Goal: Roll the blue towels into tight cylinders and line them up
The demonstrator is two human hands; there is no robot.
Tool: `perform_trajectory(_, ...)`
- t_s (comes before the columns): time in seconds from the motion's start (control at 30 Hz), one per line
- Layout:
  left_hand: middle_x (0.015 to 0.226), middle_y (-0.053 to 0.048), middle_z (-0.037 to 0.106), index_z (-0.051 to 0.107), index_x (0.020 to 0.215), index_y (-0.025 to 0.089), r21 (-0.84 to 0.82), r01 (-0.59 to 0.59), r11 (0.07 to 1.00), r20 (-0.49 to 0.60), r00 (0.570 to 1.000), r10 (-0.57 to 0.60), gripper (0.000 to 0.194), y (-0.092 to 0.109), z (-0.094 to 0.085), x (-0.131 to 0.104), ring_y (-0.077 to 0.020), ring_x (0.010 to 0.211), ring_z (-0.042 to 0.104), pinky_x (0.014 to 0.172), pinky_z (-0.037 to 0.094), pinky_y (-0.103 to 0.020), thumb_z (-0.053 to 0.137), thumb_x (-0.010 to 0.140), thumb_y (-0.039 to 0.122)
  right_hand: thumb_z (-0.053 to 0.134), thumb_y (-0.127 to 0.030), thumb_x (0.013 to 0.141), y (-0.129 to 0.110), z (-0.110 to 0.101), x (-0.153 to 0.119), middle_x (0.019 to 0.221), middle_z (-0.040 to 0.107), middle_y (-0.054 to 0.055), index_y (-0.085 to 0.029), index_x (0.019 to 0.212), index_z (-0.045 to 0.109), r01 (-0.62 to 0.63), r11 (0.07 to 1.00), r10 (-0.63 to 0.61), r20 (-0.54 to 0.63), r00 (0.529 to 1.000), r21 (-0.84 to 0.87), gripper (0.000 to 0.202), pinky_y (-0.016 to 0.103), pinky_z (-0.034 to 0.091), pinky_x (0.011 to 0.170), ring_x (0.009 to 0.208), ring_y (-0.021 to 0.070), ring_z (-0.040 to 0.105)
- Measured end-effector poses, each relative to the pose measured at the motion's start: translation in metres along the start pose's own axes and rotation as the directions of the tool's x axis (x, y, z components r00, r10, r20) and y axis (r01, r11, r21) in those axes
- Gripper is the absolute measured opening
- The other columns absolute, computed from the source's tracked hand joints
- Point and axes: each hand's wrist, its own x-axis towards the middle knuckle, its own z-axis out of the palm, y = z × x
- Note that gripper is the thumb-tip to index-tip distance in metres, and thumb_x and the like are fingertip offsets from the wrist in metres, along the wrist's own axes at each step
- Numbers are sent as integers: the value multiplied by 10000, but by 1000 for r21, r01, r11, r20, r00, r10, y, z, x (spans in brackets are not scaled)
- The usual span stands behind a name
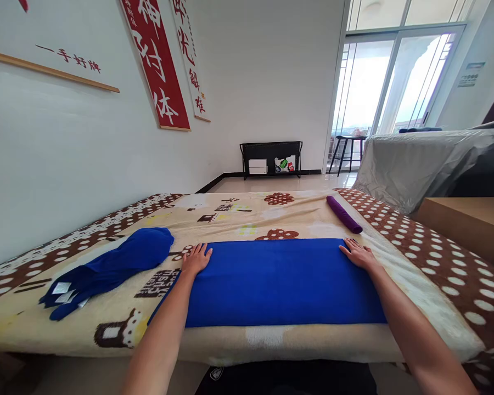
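Note:
A blue cloth (278,282) lies spread flat in front of me, long side toward me, near the front edge of a patterned blanket (226,222). My left hand (196,259) rests flat on its far left corner with fingers stretched out. On the far right corner my right hand (357,254) presses down the same way, fingers spread. Neither hand grips anything. Left of the cloth is a crumpled blue cloth piece (123,263) with white tags at its near end. Just beyond my right hand sits a rolled purple cloth (344,214).
A white wall (66,148) runs along the left side of the blanket. Past the far edge stands a low black rack (270,148) with a white box on it. At the right are a plastic-covered piece of furniture (415,159), a cardboard box (469,219) and a dark stool (346,148).

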Motion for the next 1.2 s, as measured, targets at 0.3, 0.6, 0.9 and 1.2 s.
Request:
perform_trajectory(0.3,1517,-113,403,470,1402,219,11,119,993,-1,993,-119,534,1,-10,-7,-324,1373,401,1128,297,-615,571,936,459,546,-493,945,-12,-8,-8,1507,394,110,-208,1401,469,-198,980,194,-100,976,-34,543,593,270,1136,1372,301,385)
perform_trajectory(0.6,1605,-106,258,355,1488,247,-32,-122,992,-2,993,122,626,90,-14,-24,-350,1457,250,1172,155,-644,532,944,500,536,-459,956,-125,-13,-23,1567,304,102,-226,1437,431,129,990,-138,-196,971,-59,545,586,182,1173,1430,303,292)
perform_trajectory(0.9,1512,-105,407,494,1378,240,-162,-506,847,55,852,520,468,250,29,-69,-301,1342,435,1114,343,-576,574,946,401,568,-419,949,-274,20,-32,1478,421,102,-226,1374,494,466,884,-462,-68,884,51,473,549,358,1098,1316,277,446)
perform_trajectory(1.2,1555,-103,350,452,1420,248,-157,-418,895,68,899,432,525,207,28,-56,-322,1400,358,1153,249,-611,559,946,444,545,-480,948,-223,17,-22,1550,327,102,-238,1439,427,385,919,-387,20,922,83,560,595,239,1151,1400,309,338)
